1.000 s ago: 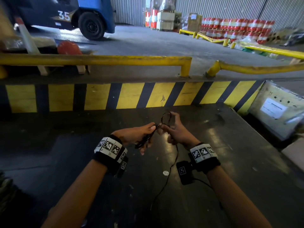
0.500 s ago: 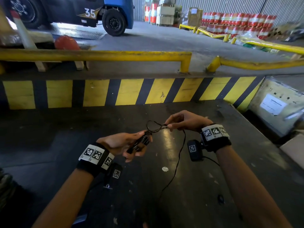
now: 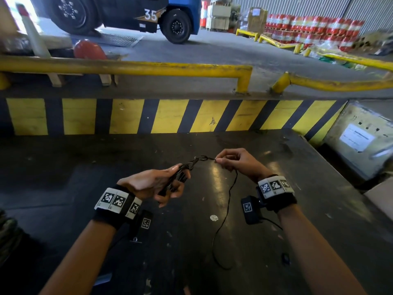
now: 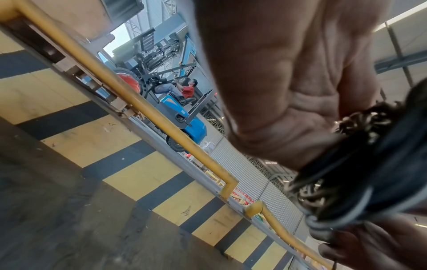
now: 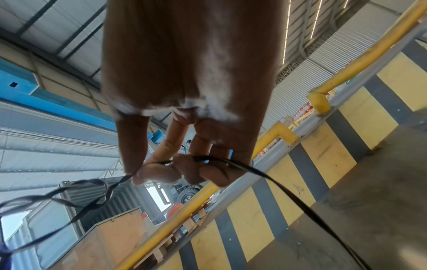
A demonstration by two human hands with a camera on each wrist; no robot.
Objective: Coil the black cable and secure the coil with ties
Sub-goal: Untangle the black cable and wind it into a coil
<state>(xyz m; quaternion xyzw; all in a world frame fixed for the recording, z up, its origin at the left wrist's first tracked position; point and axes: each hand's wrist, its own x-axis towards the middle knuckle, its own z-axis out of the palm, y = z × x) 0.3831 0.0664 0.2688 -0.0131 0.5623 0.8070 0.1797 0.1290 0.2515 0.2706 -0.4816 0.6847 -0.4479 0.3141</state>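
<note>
Dark, scuffed metal work surface (image 3: 85, 171) underfoot of the action, backed by a yellow-and-black striped kerb (image 3: 170, 116) and a yellow rail (image 3: 127, 68), warehouse beyond. Blue forklift (image 3: 161, 15) rolls past, "35" on its flank; the left wrist view catches "Tolangsi"-like lettering on the mast, hard to read. Left hand (image 3: 153, 185) grips the bundled black cable (image 3: 196, 161); right hand (image 3: 236, 161) pinches its strand, tail trailing down onto the surface. Far right, a grey box (image 3: 361, 141) with a white label, print illegible.
</note>
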